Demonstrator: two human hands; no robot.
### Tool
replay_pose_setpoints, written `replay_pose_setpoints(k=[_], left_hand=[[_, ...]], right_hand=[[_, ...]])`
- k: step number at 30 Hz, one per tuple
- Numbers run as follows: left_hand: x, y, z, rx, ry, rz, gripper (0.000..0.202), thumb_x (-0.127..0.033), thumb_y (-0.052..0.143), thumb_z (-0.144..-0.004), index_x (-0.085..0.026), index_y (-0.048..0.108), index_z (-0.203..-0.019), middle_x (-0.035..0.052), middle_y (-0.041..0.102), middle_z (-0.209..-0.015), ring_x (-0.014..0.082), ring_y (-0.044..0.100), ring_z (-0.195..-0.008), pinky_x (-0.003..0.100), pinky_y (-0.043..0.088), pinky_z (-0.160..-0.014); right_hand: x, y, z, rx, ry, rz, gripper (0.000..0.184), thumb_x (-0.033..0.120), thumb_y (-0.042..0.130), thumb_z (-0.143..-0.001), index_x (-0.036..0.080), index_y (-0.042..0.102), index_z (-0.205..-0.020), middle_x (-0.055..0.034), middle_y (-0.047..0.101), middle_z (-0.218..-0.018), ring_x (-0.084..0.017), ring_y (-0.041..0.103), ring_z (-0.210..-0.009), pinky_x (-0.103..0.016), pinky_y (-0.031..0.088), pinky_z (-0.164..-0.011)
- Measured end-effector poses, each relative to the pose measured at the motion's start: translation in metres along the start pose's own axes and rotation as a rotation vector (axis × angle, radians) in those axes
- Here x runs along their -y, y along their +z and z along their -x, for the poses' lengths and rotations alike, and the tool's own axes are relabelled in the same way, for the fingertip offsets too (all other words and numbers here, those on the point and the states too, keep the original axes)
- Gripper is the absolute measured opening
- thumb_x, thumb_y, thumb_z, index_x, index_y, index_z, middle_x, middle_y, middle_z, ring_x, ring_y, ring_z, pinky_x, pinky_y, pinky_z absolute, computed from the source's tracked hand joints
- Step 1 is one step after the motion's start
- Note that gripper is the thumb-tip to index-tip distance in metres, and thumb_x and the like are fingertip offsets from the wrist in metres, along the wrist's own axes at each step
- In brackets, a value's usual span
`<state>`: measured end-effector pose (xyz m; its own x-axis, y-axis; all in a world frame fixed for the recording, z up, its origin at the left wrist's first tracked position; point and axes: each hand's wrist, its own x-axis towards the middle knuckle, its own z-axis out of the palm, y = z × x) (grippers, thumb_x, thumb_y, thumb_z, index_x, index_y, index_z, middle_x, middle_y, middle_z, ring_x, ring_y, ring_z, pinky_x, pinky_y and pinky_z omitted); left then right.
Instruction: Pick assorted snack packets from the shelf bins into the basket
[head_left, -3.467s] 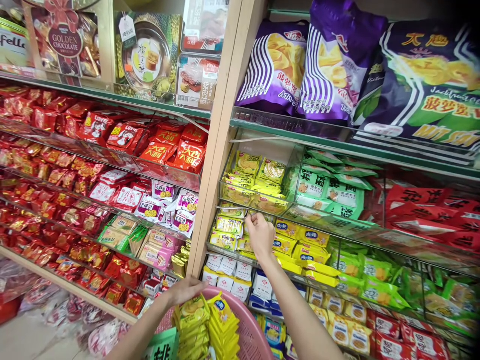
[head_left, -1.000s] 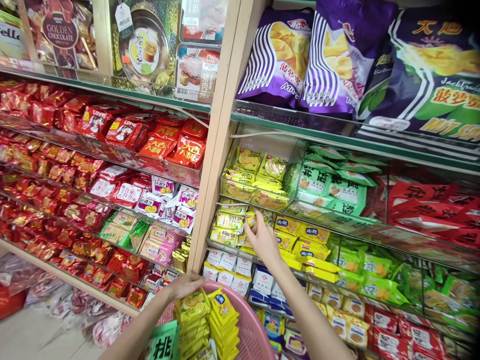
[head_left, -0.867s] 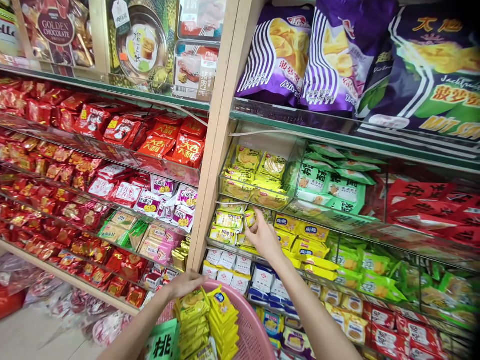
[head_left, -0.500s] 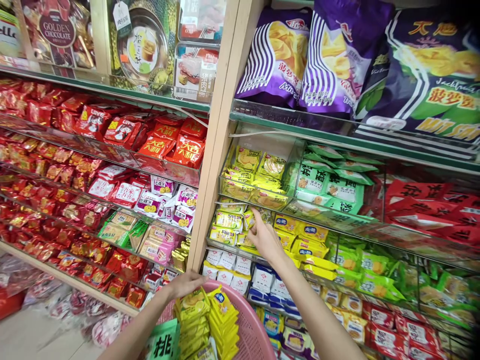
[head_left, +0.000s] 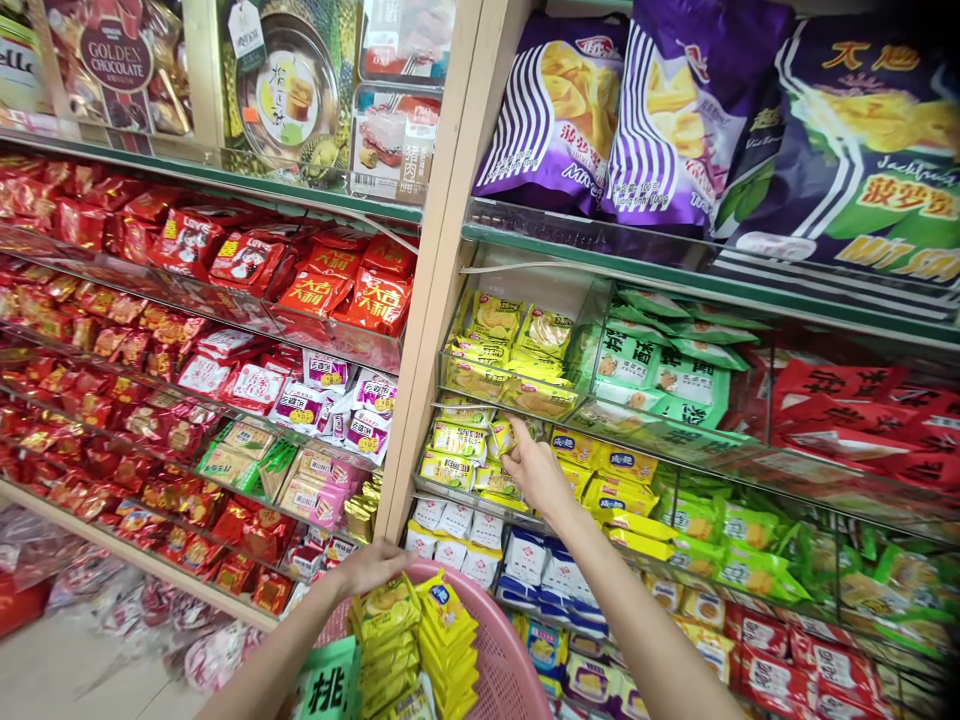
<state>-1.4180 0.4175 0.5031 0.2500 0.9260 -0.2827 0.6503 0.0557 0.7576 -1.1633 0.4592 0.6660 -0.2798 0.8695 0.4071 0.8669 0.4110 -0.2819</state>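
Observation:
My right hand (head_left: 536, 470) reaches into a low shelf compartment of small yellow snack packets (head_left: 459, 440). Its thumb and forefinger are closed on one yellow packet (head_left: 502, 436), which still lies among the others. Below, my left hand (head_left: 376, 566) grips the far rim of a pink plastic basket (head_left: 514, 645), fingers over the edge. Inside the basket are stacks of yellow snack packets (head_left: 450, 630) and a green packet (head_left: 330, 680) with a large dark character.
A wooden upright (head_left: 431, 240) divides the shelving. Clear front panels (head_left: 660, 425) edge the compartments. Red-wrapped sweets (head_left: 247, 258) fill the left side; green packets (head_left: 686, 375) and red packets (head_left: 862, 405) lie right. Large purple bags (head_left: 559, 110) stand above.
My right hand has shifted slightly right and down at the yellow packets, its fingers still on one. My left hand and the basket have stayed put.

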Motion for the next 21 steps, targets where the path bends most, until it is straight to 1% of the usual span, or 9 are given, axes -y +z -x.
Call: replay_pose_setpoints(k=[2, 4, 7, 10, 12, 14, 17, 21], left_hand=[[-0.002, -0.001, 0.002, 0.009, -0.015, 0.006, 0.080, -0.081, 0.037, -0.068, -0.015, 0.068, -0.101, 0.0125, 0.061, -0.115, 0.0326, 0.054, -0.104, 0.037, 0.040, -0.087], [-0.003, -0.001, 0.003, -0.004, -0.008, 0.020, 0.078, -0.081, 0.039, -0.067, -0.015, 0.069, -0.097, 0.0116, 0.064, -0.107, 0.0318, 0.056, -0.100, 0.036, 0.041, -0.084], [-0.002, 0.000, 0.002, -0.008, 0.024, 0.036, 0.074, -0.080, 0.040, -0.067, -0.015, 0.069, -0.086, 0.0093, 0.067, -0.094, 0.0292, 0.058, -0.090, 0.033, 0.043, -0.076], [-0.001, 0.002, 0.000, 0.019, 0.033, 0.023, 0.075, -0.081, 0.037, -0.068, -0.015, 0.069, -0.082, 0.0092, 0.067, -0.090, 0.0285, 0.059, -0.087, 0.031, 0.043, -0.071], [-0.001, 0.001, 0.000, 0.025, 0.027, 0.003, 0.076, -0.081, 0.036, -0.069, -0.014, 0.069, -0.083, 0.0102, 0.067, -0.092, 0.0292, 0.059, -0.090, 0.031, 0.043, -0.073], [-0.001, 0.000, 0.001, 0.021, 0.016, -0.005, 0.077, -0.081, 0.036, -0.069, -0.014, 0.069, -0.088, 0.0113, 0.066, -0.100, 0.0299, 0.058, -0.095, 0.032, 0.043, -0.077], [-0.003, -0.001, 0.003, 0.007, -0.019, -0.005, 0.080, -0.081, 0.038, -0.068, -0.016, 0.068, -0.101, 0.0123, 0.061, -0.115, 0.0309, 0.055, -0.104, 0.034, 0.041, -0.085], [-0.004, -0.002, 0.004, 0.010, -0.024, 0.008, 0.081, -0.081, 0.039, -0.068, -0.015, 0.067, -0.107, 0.0128, 0.060, -0.117, 0.0315, 0.055, -0.106, 0.035, 0.041, -0.087]], right_hand=[[-0.003, -0.001, -0.001, 0.004, -0.011, -0.040, 0.064, 0.017, 0.043, -0.080, 0.023, 0.023, -0.140, 0.0045, 0.053, -0.058, -0.014, 0.050, -0.054, -0.022, 0.035, -0.058], [-0.003, -0.002, -0.002, 0.013, -0.009, -0.006, 0.064, 0.017, 0.043, -0.080, 0.024, 0.022, -0.141, 0.0038, 0.053, -0.059, -0.015, 0.052, -0.056, -0.022, 0.035, -0.058], [0.002, -0.003, -0.001, 0.025, 0.004, 0.170, 0.064, 0.017, 0.041, -0.082, 0.024, 0.020, -0.141, -0.0005, 0.058, -0.066, -0.018, 0.057, -0.062, -0.024, 0.035, -0.058], [0.010, -0.005, 0.000, 0.056, 0.022, 0.372, 0.063, 0.015, 0.039, -0.083, 0.024, 0.018, -0.142, -0.0059, 0.063, -0.075, -0.022, 0.061, -0.069, -0.027, 0.035, -0.059], [0.014, -0.006, 0.000, 0.080, 0.033, 0.462, 0.062, 0.015, 0.039, -0.085, 0.022, 0.017, -0.142, -0.0084, 0.065, -0.079, -0.025, 0.063, -0.073, -0.028, 0.037, -0.060], [0.016, -0.006, 0.001, 0.076, 0.025, 0.515, 0.060, 0.016, 0.039, -0.086, 0.020, 0.018, -0.142, -0.0094, 0.066, -0.081, -0.026, 0.064, -0.074, -0.029, 0.038, -0.060], [0.014, -0.003, 0.004, 0.010, -0.016, 0.548, 0.057, 0.018, 0.039, -0.087, 0.020, 0.022, -0.141, -0.0087, 0.068, -0.087, -0.026, 0.066, -0.073, -0.029, 0.040, -0.058], [0.007, 0.002, 0.009, -0.094, -0.079, 0.550, 0.051, 0.023, 0.039, -0.089, 0.021, 0.029, -0.140, -0.0083, 0.069, -0.090, -0.021, 0.066, -0.067, -0.026, 0.040, -0.056]])
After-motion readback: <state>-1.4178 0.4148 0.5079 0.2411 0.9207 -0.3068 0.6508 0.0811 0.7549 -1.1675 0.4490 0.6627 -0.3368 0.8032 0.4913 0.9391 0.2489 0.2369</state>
